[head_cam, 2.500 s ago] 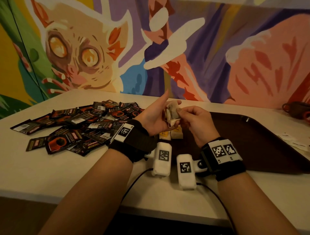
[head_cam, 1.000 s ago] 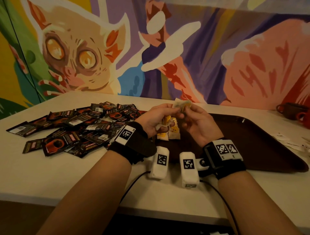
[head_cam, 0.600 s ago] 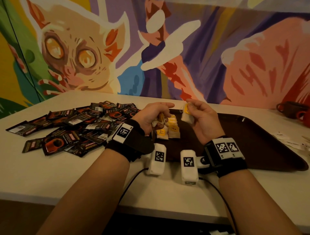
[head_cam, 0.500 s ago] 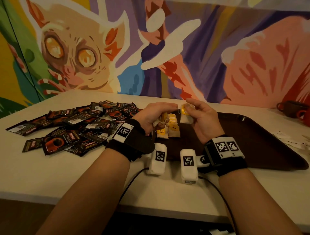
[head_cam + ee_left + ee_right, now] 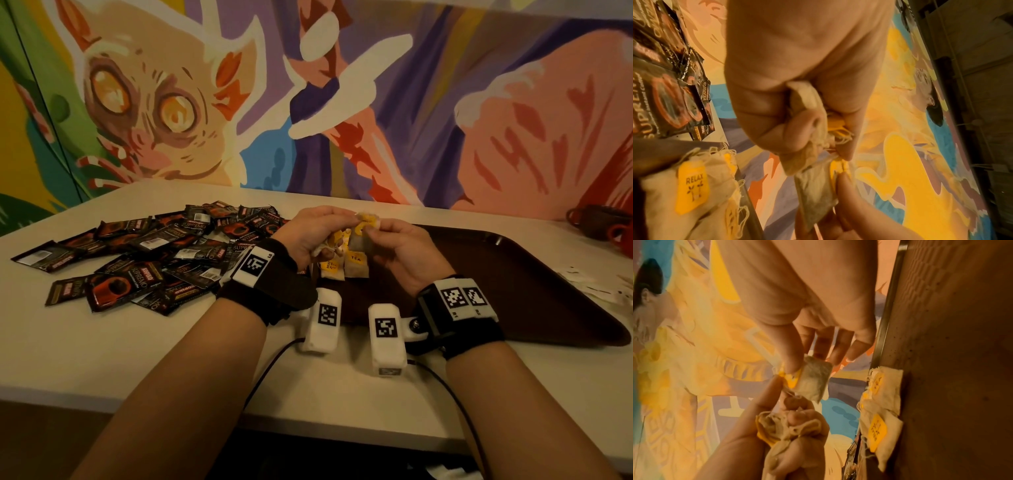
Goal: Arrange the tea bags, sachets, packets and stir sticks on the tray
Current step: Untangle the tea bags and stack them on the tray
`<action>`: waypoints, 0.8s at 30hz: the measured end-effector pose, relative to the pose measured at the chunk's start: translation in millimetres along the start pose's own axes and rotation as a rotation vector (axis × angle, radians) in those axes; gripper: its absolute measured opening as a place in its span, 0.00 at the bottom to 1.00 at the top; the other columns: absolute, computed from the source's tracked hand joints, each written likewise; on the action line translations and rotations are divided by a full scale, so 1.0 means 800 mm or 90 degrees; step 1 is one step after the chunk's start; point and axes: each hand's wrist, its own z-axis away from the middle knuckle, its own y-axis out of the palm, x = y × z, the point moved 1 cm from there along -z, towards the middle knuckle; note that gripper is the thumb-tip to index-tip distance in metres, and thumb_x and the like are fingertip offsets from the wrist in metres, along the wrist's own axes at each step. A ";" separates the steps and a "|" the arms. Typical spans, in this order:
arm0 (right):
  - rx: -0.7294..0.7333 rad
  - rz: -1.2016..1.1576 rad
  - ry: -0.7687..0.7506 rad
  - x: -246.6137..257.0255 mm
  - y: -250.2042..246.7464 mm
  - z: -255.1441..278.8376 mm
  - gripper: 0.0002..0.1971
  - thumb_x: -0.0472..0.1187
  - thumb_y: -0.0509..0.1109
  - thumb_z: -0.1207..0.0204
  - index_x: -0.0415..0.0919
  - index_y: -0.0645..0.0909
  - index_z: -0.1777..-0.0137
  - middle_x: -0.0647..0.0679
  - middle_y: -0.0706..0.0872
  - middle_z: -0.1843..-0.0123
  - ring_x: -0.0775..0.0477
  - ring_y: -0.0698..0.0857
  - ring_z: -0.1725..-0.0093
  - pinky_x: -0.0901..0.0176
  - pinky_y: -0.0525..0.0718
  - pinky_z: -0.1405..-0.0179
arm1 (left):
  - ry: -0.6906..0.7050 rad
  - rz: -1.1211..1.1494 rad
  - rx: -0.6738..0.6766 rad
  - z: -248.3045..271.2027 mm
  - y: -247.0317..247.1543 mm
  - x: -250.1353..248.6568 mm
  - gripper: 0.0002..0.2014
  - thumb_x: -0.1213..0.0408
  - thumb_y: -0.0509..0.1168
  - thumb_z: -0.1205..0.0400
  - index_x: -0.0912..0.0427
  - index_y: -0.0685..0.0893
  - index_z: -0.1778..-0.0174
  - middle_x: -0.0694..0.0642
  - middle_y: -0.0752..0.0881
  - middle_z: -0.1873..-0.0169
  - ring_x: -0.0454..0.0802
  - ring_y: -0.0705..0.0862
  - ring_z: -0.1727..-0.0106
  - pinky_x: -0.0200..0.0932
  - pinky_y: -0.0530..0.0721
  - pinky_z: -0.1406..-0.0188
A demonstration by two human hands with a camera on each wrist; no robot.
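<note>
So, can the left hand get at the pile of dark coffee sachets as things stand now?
Probably not freely: the left hand is close beside the pile of dark coffee sachets, nothing between, but it grips a bunch of tea bags.

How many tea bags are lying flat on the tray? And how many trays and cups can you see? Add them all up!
tea bags lying flat: 2
tray: 1
cups: 2
Total: 5
</note>
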 end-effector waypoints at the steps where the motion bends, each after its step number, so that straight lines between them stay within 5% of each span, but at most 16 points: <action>1: -0.002 -0.001 0.005 -0.001 0.000 0.000 0.05 0.30 0.67 0.23 0.38 0.82 0.54 0.45 0.86 0.55 0.49 0.84 0.53 0.56 0.82 0.55 | -0.005 -0.006 -0.006 -0.001 0.000 0.001 0.01 0.64 0.69 0.20 0.57 0.84 0.56 0.55 0.84 0.65 0.44 0.78 0.74 0.30 0.71 0.88; 4: -0.039 0.003 0.059 -0.005 -0.001 -0.004 0.09 0.26 0.65 0.23 0.30 0.81 0.45 0.40 0.85 0.52 0.45 0.85 0.51 0.56 0.83 0.56 | -0.039 0.000 -0.050 -0.005 -0.006 0.002 0.07 0.57 0.70 0.21 0.56 0.84 0.54 0.52 0.84 0.68 0.43 0.76 0.73 0.31 0.71 0.87; 7: -0.079 0.091 0.157 -0.009 -0.005 -0.009 0.09 0.28 0.66 0.23 0.32 0.82 0.45 0.38 0.84 0.45 0.41 0.83 0.44 0.57 0.82 0.53 | -0.092 0.019 -0.077 -0.011 -0.012 0.004 0.14 0.48 0.66 0.20 0.56 0.83 0.51 0.54 0.84 0.54 0.44 0.75 0.70 0.32 0.72 0.85; 11: -0.144 0.225 0.240 -0.014 -0.012 -0.015 0.11 0.33 0.71 0.25 0.34 0.83 0.43 0.43 0.82 0.58 0.50 0.76 0.63 0.60 0.75 0.61 | -0.196 0.028 -0.067 -0.013 -0.011 0.009 0.23 0.38 0.59 0.20 0.55 0.83 0.49 0.59 0.83 0.46 0.46 0.77 0.64 0.32 0.74 0.83; 15: -0.148 0.177 0.249 -0.017 -0.010 -0.014 0.07 0.28 0.69 0.24 0.29 0.82 0.47 0.43 0.81 0.64 0.51 0.77 0.67 0.63 0.76 0.66 | -0.269 0.064 -0.046 -0.016 -0.009 0.013 0.26 0.39 0.61 0.20 0.58 0.78 0.39 0.59 0.82 0.42 0.49 0.80 0.57 0.33 0.74 0.87; 21: -0.146 0.084 0.239 -0.018 0.000 -0.010 0.15 0.24 0.65 0.23 0.31 0.80 0.37 0.38 0.83 0.45 0.49 0.82 0.58 0.61 0.84 0.61 | -0.281 0.067 -0.043 -0.021 -0.011 0.017 0.28 0.39 0.61 0.20 0.54 0.74 0.30 0.59 0.80 0.32 0.51 0.77 0.52 0.33 0.75 0.85; 24: -0.162 0.077 0.222 -0.011 0.000 -0.010 0.19 0.21 0.65 0.25 0.32 0.78 0.35 0.40 0.82 0.48 0.45 0.82 0.51 0.57 0.85 0.51 | -0.285 0.061 -0.034 -0.018 -0.009 0.014 0.27 0.40 0.60 0.19 0.56 0.75 0.32 0.61 0.82 0.36 0.52 0.78 0.51 0.32 0.75 0.85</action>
